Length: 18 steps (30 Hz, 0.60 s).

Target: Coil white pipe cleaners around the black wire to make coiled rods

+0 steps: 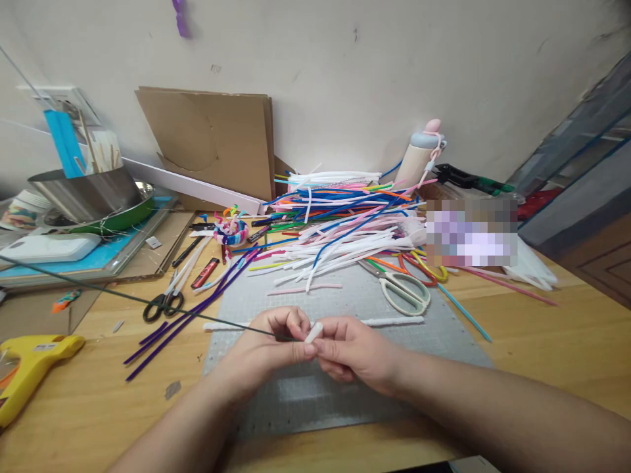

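Over the grey cutting mat (pixel 355 401), both hands meet, fingertips almost touching. My left hand (pixel 279 338) is closed on a long thin dark green stick (pixel 148 299), which runs off to the upper left. At the stick's end, between the hands, is a small white piece (pixel 314 332). My right hand (pixel 352 348) pinches that white piece from the right side. Behind the fingers, a long white pipe cleaner (pixel 394 322) lies across the mat. A short pink pipe cleaner (pixel 305 289) rests farther back.
Colourful pipe cleaners (pixel 340 230) are heaped at the back. Pale-handled scissors (pixel 404 294) lie right of centre, black scissors (pixel 163 305) on the left near purple pipe cleaners (pixel 197 312). A yellow glue gun (pixel 37 361) is far left. A bottle (pixel 417 157) and cardboard (pixel 211 138) stand behind.
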### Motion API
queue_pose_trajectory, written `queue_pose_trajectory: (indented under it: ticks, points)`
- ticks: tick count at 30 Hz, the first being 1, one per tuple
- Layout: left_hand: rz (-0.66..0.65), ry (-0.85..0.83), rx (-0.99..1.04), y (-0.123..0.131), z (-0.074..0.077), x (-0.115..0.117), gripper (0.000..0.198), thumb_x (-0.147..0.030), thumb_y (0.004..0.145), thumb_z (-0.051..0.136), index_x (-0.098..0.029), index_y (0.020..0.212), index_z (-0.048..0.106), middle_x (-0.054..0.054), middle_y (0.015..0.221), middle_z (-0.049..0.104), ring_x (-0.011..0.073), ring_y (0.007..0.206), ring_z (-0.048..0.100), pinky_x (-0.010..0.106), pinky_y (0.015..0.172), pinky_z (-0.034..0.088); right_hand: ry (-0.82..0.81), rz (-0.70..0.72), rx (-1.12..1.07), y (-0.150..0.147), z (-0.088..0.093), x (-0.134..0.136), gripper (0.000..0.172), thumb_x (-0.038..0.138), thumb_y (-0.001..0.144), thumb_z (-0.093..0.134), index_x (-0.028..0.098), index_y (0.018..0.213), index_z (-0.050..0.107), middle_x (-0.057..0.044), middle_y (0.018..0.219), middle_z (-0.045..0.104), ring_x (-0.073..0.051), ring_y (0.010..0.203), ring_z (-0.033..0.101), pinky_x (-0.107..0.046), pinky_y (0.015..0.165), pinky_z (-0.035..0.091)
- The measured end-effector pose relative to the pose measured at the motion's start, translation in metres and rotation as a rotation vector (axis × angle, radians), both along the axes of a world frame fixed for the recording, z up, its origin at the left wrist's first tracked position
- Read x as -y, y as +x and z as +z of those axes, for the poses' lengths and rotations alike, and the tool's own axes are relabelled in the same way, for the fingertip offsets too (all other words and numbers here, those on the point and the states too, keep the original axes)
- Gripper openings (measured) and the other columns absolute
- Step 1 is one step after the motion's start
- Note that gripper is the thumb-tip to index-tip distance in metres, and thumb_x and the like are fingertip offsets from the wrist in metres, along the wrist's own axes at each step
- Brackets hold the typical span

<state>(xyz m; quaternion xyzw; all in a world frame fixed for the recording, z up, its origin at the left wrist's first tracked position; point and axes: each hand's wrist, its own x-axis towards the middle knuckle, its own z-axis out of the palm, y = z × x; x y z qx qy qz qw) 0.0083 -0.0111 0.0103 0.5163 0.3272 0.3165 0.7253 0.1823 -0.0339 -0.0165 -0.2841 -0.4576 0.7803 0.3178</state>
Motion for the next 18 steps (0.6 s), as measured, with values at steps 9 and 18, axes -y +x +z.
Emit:
queue_pose_trajectory:
  ticks: [9,18]
  points:
    - [0.187,0.066,0.025,0.008,-0.006,0.004,0.026,-0.022,0.063,0.075,-0.019,0.068,0.050,-0.003,0.071,0.044,0.0111,0.067,0.041,0.022,0.063,0.034,0.189,-0.151,0.187,-0.004,0.001,0.002,0.031,0.046,0.080,0.057,0.016,0.076,0.054,0.007,0.050,0.041,-0.006,0.043,0.033,-0.019,0.042,0.024]
    - [0.264,0.534,-0.390,0.003,0.004,0.000,0.014,-0.029,0.069,0.072,-0.022,0.082,0.073,0.005,0.089,0.052,0.0209,0.091,0.050,0.032,0.081,0.039,-0.194,-0.081,-0.150,0.001,0.000,-0.003,0.022,0.035,0.081,0.063,0.016,0.077,0.051,0.010,0.044,0.036,-0.003,0.037,0.021,-0.016,0.037,0.016]
